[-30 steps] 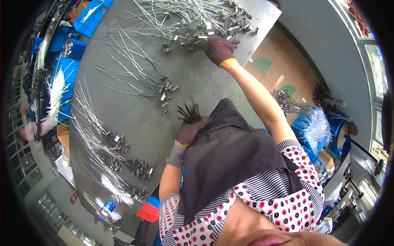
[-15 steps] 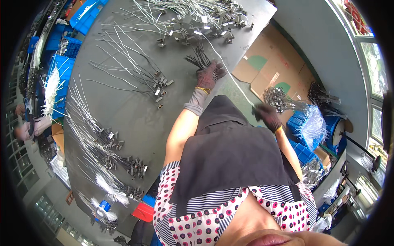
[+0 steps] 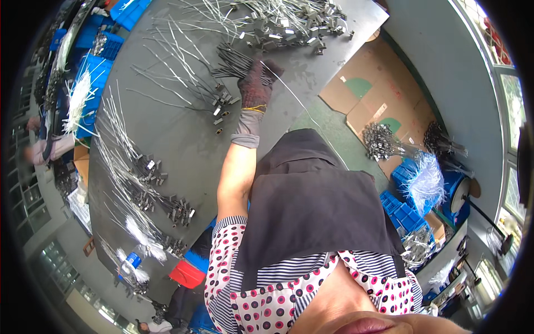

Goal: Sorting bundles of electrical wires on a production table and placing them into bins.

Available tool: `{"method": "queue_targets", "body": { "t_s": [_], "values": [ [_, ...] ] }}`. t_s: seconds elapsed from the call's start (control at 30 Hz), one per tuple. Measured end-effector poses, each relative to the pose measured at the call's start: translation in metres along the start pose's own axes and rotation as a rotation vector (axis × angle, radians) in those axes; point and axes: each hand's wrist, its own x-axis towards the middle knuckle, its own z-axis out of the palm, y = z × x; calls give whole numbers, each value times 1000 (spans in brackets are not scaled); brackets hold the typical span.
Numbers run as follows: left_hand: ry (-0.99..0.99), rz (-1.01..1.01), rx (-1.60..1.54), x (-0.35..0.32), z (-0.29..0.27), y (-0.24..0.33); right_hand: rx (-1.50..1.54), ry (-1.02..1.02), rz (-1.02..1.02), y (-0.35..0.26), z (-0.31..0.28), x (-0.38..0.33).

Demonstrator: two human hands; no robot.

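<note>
My left hand, in a dark reddish work glove, is closed around a bundle of dark cables above the grey table. A thin white strand runs from that hand toward the lower right and passes behind my black apron. My right hand is out of sight. Just left of the held bundle lie several loose cables with small metal connectors. Beyond the hand, a large heap of similar connector cables covers the table's far end.
More connector cables lie along the table's left side. Flattened cardboard rests on the floor at right, with a cable bundle on it. Blue crates stand nearby. A red bin sits by the near table edge. Another person is at far left.
My left hand has shifted left and farther away with the cable bundle. My right hand, which held the white strand's other end at right, has dropped out of view.
</note>
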Motion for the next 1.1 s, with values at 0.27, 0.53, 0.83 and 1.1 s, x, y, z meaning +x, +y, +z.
{"method": "queue_targets", "body": {
  "t_s": [0.27,0.53,0.83,1.1],
  "values": [
    [142,98,-30,0,-22,25,-121,18,81,-76,-16,-16],
    [-76,-82,142,-18,-55,-3,-35,-43,89,-256,48,13],
    [-70,72,481,-47,-11,1,219,-235,-259,-425,153,86],
    [-227,522,1832,-3,-34,21,-198,-9,-704,-486,209,136]
  ]
}}
